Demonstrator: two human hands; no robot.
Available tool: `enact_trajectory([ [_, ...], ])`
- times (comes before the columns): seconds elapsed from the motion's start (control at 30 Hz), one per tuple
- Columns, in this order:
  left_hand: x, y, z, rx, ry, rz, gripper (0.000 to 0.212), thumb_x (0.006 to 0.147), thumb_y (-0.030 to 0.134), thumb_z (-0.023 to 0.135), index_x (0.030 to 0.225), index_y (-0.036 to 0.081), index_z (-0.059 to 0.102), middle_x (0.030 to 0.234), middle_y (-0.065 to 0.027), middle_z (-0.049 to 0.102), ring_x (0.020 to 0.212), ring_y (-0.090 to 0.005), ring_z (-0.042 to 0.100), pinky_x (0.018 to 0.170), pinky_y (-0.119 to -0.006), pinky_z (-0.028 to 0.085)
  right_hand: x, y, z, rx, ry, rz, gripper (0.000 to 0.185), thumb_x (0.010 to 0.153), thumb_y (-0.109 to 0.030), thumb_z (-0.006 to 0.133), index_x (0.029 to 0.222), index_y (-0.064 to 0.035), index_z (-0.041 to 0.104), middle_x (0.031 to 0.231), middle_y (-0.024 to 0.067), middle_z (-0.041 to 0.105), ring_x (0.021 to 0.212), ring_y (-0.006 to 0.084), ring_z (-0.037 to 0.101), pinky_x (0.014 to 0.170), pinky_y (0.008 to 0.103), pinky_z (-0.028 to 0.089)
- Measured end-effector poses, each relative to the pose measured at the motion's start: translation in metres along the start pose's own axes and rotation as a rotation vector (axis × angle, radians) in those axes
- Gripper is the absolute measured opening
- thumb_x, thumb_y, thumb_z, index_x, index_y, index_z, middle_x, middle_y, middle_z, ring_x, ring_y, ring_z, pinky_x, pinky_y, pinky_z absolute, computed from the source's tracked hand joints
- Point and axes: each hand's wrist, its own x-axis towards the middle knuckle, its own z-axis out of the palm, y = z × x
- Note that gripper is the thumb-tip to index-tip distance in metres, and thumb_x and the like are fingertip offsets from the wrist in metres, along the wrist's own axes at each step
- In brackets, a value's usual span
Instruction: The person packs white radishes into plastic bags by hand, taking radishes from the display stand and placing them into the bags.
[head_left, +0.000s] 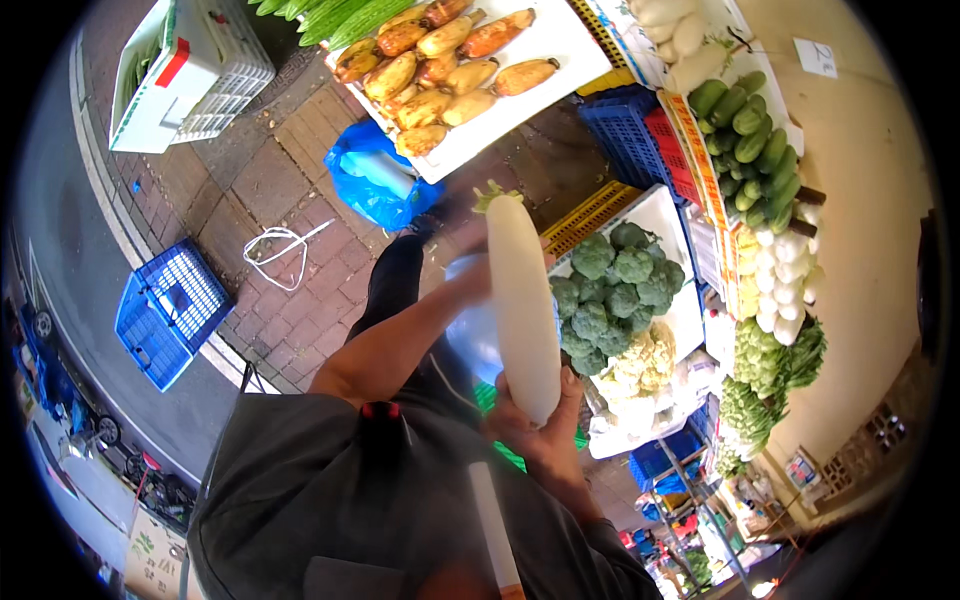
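Observation:
A large white daikon radish (523, 307) with a trimmed green top stands lengthwise before me. My right hand (541, 427) grips its lower end, thumb on one side and fingers on the other. Behind its upper part is my left hand (480, 270), blurred and mostly hidden, so its hold is unclear. A pale blue plastic bag (471, 330) shows behind the radish, below my left forearm. Broccoli heads (619, 281) lie just to the right. Further up, a blue plastic bag (386, 176) on the ground holds pale, long things.
Lotus roots (442, 71) lie on a white foam board (551, 67). Cauliflower (637, 367), cucumbers (750, 135) and leafy greens (772, 360) line the right. Blue crate (176, 307) and white cord (289, 255) lie left. A cigarette (491, 525) looms close to the camera.

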Motion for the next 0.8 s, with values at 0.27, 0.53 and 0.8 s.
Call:
enact_trajectory([
  [0.27,0.025,-0.067,-0.027,0.613,0.200,0.539,0.016,0.088,0.018,0.057,0.089,0.003,0.057,0.083,-0.0058,0.058,0.073,-0.0150,0.054,0.066,-0.028,0.047,-0.042,0.071,-0.083,0.284,-0.244,0.086,0.059,0.075,-0.058,0.056,0.101,-0.0051,0.054,0.071,0.0097,0.053,0.049,0.0215,0.050,0.054,0.0441,0.047],
  [0.53,0.022,-0.082,-0.082,-0.457,0.739,-0.080,0.017,0.090,0.022,0.047,0.079,0.010,0.049,0.054,-0.0013,0.040,0.046,-0.0179,0.046,0.057,-0.043,0.051,-0.147,0.182,-0.218,0.150,-0.011,0.127,0.061,0.075,-0.046,0.062,0.100,0.0093,0.054,0.072,0.0158,0.060,0.054,0.0264,0.060,0.048,0.0369,0.050],
  [0.8,-0.005,-0.072,-0.115,-0.486,0.630,-0.022,0.023,0.092,0.024,0.044,0.106,0.007,0.051,0.076,-0.0049,0.057,0.073,-0.0231,0.060,0.070,-0.042,0.053,-0.193,0.245,-0.287,-0.238,0.381,-0.056,0.059,0.071,-0.052,0.069,0.093,0.0017,0.060,0.072,0.0060,0.060,0.056,0.0118,0.058,0.053,0.0260,0.053],
])
